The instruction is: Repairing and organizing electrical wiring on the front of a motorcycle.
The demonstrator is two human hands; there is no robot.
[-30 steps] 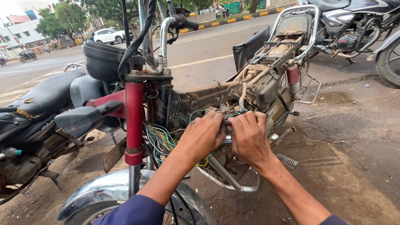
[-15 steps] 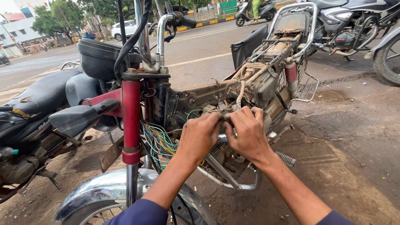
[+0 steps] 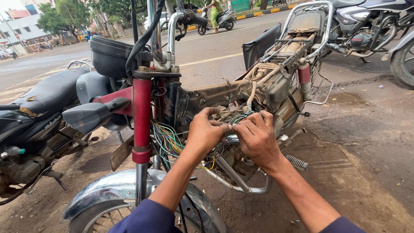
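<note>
both hands on the wiring of a stripped motorcycle

the left hand (image 3: 206, 131) and right hand (image 3: 257, 139) meet fingertip to fingertip, pinched together on the wire bundle (image 3: 169, 140) just behind the red fork tube (image 3: 142, 116). the bundle hangs along the bare frame (image 3: 224, 92), above the chrome front fender (image 3: 108, 190).

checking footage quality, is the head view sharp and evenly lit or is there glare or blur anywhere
Head view: soft overcast daylight, no hard shadows; left hand, right hand and wires are sharp; sky at top left is blown out; mild sheen on the chrome mudguard; slight wide-angle bending at the edges; no motion blur.
</note>
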